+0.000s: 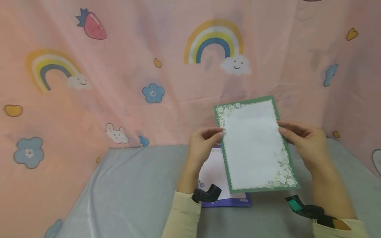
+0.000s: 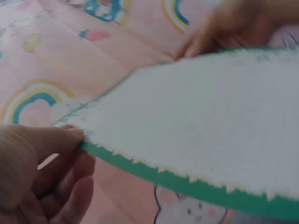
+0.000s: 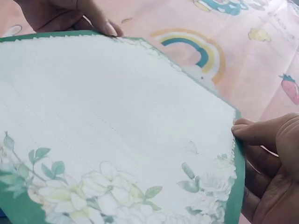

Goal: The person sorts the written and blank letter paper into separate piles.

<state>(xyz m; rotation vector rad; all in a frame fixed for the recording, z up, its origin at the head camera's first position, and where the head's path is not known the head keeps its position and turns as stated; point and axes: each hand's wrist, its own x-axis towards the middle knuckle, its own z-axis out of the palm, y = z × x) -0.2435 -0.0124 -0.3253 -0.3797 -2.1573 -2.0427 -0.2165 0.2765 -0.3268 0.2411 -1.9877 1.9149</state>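
Note:
A sheet of stationery paper (image 1: 253, 148) with a green border and white flowers in its corners is held up above the table, tilted slightly. My left hand (image 1: 205, 143) pinches its left edge between thumb and fingers. On the opposite edge, my right hand (image 1: 308, 142) pinches the paper the same way. Both wrist views show the sheet stretched between the two hands, the left thumb (image 2: 70, 136) and right thumb (image 3: 247, 130) lying on its face. Behind and below it, partly hidden, a purple-bordered sheet or pad (image 1: 226, 202) lies on the table.
Grey cloth covers the table (image 1: 134, 191). A pink curtain (image 1: 125, 82) printed with rainbows, flowers and a strawberry hangs behind and at the sides. Black straps (image 1: 206, 194) sit on both wrists, over or beside beige sleeves (image 1: 183, 211).

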